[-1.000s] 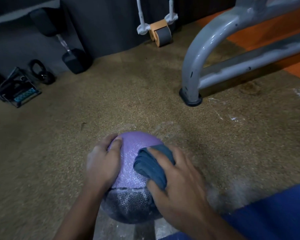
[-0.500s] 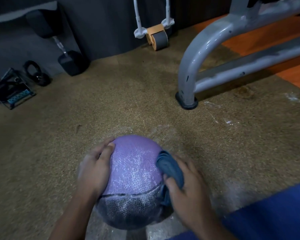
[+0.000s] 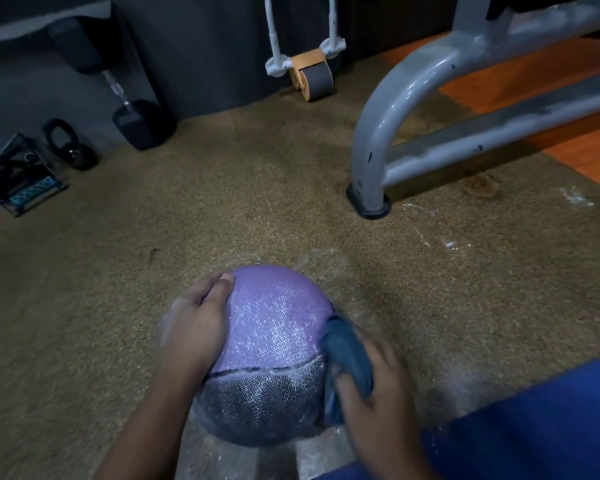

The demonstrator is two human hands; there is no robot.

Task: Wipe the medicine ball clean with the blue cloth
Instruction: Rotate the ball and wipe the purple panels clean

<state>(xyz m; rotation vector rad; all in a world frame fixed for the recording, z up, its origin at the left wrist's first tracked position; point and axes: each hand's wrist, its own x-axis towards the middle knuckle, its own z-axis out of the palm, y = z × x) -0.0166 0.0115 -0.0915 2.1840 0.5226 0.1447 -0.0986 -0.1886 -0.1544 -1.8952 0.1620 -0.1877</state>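
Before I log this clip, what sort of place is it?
Most likely a gym, perhaps a home gym. A dumbbell and a kettlebell sit by the dark wall, an ab roller stands farther along it, and a grey equipment frame stands on the speckled rubber floor.

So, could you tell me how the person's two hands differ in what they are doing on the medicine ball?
The left hand lies bare on the medicine ball, on its left side; the right hand is on its right side and holds the blue cloth against it. The left hand's fingers reach up over the purple half, while the right hand sits lower, by the seam. Both are on the ball.
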